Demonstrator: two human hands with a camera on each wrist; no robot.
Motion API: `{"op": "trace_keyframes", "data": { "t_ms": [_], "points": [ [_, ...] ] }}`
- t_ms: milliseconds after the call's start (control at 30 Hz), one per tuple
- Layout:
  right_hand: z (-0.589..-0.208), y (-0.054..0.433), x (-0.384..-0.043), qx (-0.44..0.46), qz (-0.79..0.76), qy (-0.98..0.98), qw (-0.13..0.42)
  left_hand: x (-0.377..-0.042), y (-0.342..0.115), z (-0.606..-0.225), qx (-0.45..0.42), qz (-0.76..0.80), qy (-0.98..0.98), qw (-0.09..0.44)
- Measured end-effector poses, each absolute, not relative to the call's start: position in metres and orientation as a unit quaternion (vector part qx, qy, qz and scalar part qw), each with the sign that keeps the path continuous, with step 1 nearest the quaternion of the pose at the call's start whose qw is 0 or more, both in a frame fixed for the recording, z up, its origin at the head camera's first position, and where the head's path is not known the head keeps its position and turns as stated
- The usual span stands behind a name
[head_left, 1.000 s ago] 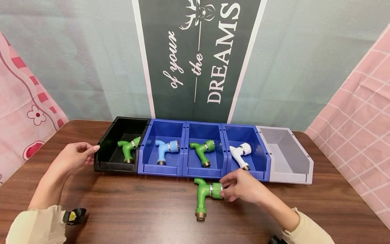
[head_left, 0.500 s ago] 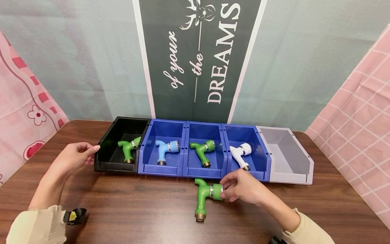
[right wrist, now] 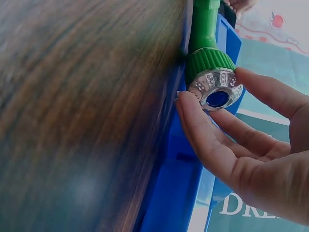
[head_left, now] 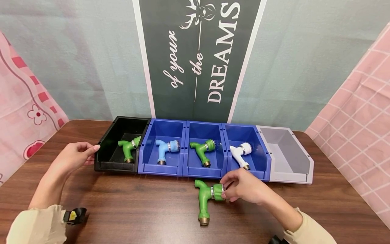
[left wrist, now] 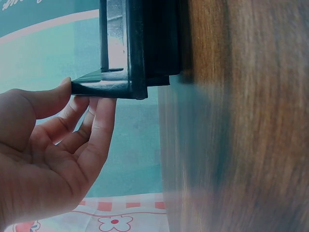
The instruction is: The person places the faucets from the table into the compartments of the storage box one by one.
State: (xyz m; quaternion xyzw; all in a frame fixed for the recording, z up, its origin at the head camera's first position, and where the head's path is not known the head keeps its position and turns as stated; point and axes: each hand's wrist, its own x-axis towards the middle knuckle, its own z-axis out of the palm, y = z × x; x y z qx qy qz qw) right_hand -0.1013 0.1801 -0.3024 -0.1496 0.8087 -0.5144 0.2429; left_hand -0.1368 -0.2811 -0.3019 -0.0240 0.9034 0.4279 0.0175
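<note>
In the head view my right hand [head_left: 243,184] pinches the knob end of a green faucet [head_left: 203,200] in front of the bins. In the right wrist view, thumb and fingers [right wrist: 195,118] hold the silver cap behind the ribbed green knob [right wrist: 207,60]. The faucet's brass threaded end points toward me. At the far left, my left hand [head_left: 73,156] grips the side rim of the black bin [head_left: 114,166]. The left wrist view has the thumb on that rim's edge and the fingers [left wrist: 104,121] against the outer wall.
Three blue bins hold a light blue faucet [head_left: 164,149], a green faucet [head_left: 201,152] and a white faucet [head_left: 240,154]. Another green faucet [head_left: 128,149] lies in the black bin. A grey bin [head_left: 289,178] ends the row on the wooden table [head_left: 137,210].
The held green faucet has shifted slightly toward me and to the right, its brass end swinging right. The left hand and the bins stay put.
</note>
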Motion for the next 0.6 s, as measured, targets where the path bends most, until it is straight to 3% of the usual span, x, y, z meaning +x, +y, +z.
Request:
{"op": "trace_keyframes", "data": {
  "t_ms": [600],
  "points": [
    [-0.2958,0.1837,-0.0997,-0.165,-0.518,0.803,0.244,-0.1358,-0.2808,-0.3008,-0.024,0.418,0.908,0.023]
  ]
}}
